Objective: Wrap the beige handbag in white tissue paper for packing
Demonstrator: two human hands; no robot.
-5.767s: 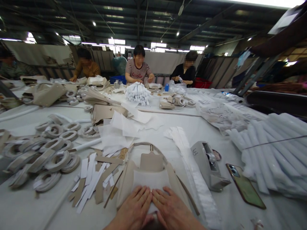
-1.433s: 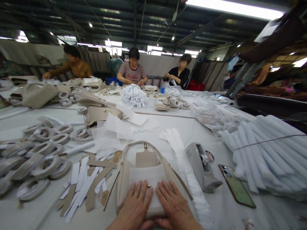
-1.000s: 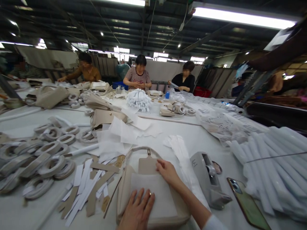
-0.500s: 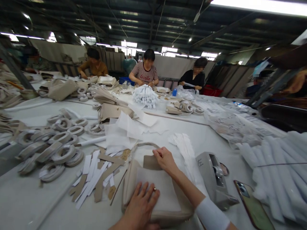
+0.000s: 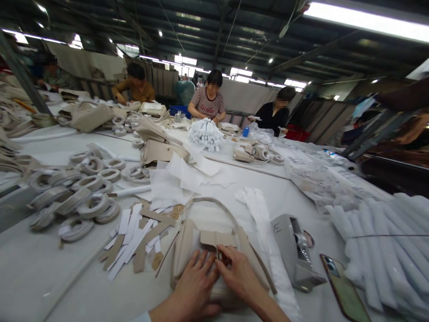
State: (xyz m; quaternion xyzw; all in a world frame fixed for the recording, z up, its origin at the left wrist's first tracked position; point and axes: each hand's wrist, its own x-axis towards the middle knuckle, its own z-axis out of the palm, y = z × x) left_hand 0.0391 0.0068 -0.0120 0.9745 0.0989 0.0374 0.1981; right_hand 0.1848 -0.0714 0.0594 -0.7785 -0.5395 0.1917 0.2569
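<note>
A beige handbag (image 5: 186, 248) lies flat on the white table (image 5: 40, 277) right in front of me, its handle (image 5: 214, 204) pointing away. Its flap (image 5: 217, 238) is folded down over the white paper on the bag's front. My right hand (image 5: 240, 276) pinches the small clasp at the flap's lower edge. My left hand (image 5: 197, 281) lies on the bag's front beside it, fingers spread, fingertips touching the flap.
A grey tape dispenser (image 5: 292, 250) and a phone (image 5: 342, 286) sit to the right, with white paper rolls (image 5: 385, 241) beyond. Card strips (image 5: 134, 237) and coiled straps (image 5: 77, 197) lie left; loose white sheets (image 5: 177, 179) lie ahead. Three people (image 5: 208, 100) work at the far side.
My right hand reached up to the raised flap and brought it down over the bag's front. Both hands now meet at the flap's clasp; the left hand shifted slightly toward it.
</note>
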